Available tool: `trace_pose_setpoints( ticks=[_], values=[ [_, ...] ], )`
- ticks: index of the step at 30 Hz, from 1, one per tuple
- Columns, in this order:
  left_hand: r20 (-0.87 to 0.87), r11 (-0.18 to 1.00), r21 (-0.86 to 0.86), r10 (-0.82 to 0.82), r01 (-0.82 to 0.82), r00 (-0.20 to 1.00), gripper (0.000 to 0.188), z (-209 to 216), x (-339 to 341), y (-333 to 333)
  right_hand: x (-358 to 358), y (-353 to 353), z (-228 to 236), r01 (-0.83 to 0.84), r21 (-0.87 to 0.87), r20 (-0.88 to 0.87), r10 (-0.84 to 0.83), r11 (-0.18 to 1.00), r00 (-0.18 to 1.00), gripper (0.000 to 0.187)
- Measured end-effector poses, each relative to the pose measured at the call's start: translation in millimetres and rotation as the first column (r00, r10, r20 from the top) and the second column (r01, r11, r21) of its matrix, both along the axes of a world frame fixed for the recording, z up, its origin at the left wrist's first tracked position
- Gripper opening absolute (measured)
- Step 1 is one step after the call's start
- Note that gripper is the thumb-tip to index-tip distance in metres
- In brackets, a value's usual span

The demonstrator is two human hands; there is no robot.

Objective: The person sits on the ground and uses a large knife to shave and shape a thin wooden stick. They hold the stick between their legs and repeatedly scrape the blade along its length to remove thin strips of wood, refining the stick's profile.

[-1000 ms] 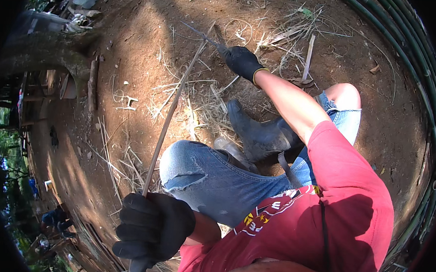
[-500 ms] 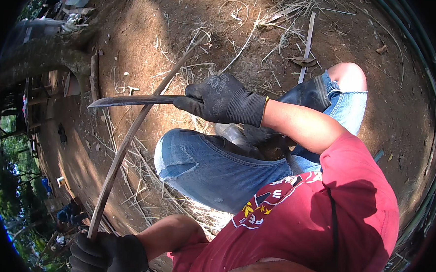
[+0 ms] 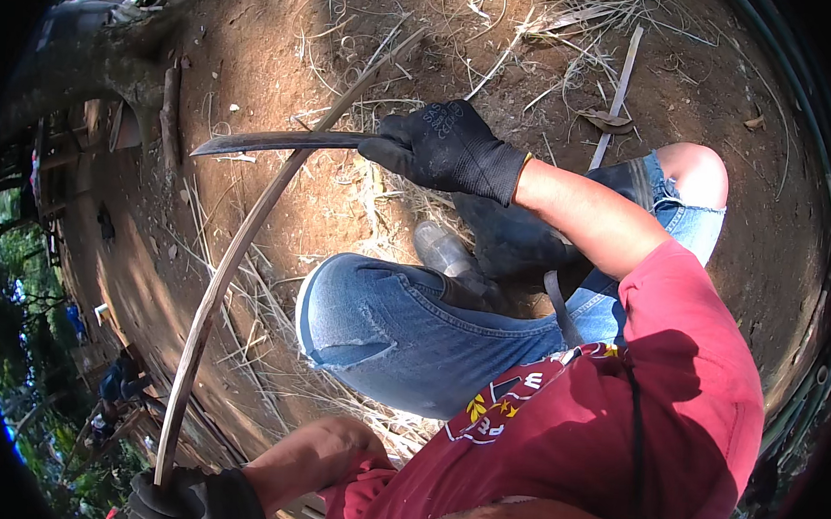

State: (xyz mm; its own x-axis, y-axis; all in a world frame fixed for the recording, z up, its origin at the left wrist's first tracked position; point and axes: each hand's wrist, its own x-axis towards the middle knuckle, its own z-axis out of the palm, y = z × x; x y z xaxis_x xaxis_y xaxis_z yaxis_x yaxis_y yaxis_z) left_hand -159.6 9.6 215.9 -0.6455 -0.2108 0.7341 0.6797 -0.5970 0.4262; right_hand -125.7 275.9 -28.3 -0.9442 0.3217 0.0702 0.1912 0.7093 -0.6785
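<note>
My left hand [image 3: 198, 502], in a dark glove, is closed around the near end of a long, narrow strip of wood or bamboo [image 3: 230, 270]. The strip curves away from me toward the ground ahead; the picture's edge cuts off part of that hand. In a black glove, my right hand [image 3: 445, 151] grips a long-bladed knife, its handle hidden in the fist. The dark blade [image 3: 267, 142] points left and crosses over the strip's far half, seemingly touching it. My bent legs in torn jeans [image 3: 365, 327] are below the right arm.
Pale shavings [image 3: 262, 317] lie on the brown dirt beside my left knee. More curled shavings [image 3: 576, 56] and a flat pale slat [image 3: 619, 96] are farther ahead. Dark boots [image 3: 444, 250] are between my legs. A short log [image 3: 170, 110] lies at left, and long green poles [image 3: 817, 121] line the right edge.
My right hand and the knife have moved farther away, widening the gap to my left hand. The left hand sits slightly lower in view, still holding the strip. The whole view has shifted somewhat.
</note>
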Motion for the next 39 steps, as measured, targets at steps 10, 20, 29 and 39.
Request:
trace_pose_setpoints(
  ticks=[10, 20, 29, 39],
  values=[
    [-0.046, 0.993, -0.114, -0.045, 0.039, 0.998, 0.035, 17, -16, -7, 0, 124, -118, 0.173, 0.232, 0.385, -0.254, 0.957, 0.888, 0.064],
    [-0.08, 0.78, -0.47, -0.504, 0.413, 0.86, 0.033, -53, -6, -35, -6, 73, -79, 0.165, -0.022, 0.244, -0.155, 0.986, 0.957, 0.069],
    [0.002, 0.37, -0.79, -0.796, 0.488, 0.606, 0.032, -71, -4, -29, -2, 153, -167, 0.362, 0.21, 0.46, -0.418, 0.908, 0.783, 0.079],
    [-0.047, 0.36, -0.744, -0.868, 0.562, 0.494, 0.031, -72, -4, -18, 62, 123, -174, 0.406, -0.91, 0.374, -0.254, 0.087, 0.892, 0.067]
  ],
)
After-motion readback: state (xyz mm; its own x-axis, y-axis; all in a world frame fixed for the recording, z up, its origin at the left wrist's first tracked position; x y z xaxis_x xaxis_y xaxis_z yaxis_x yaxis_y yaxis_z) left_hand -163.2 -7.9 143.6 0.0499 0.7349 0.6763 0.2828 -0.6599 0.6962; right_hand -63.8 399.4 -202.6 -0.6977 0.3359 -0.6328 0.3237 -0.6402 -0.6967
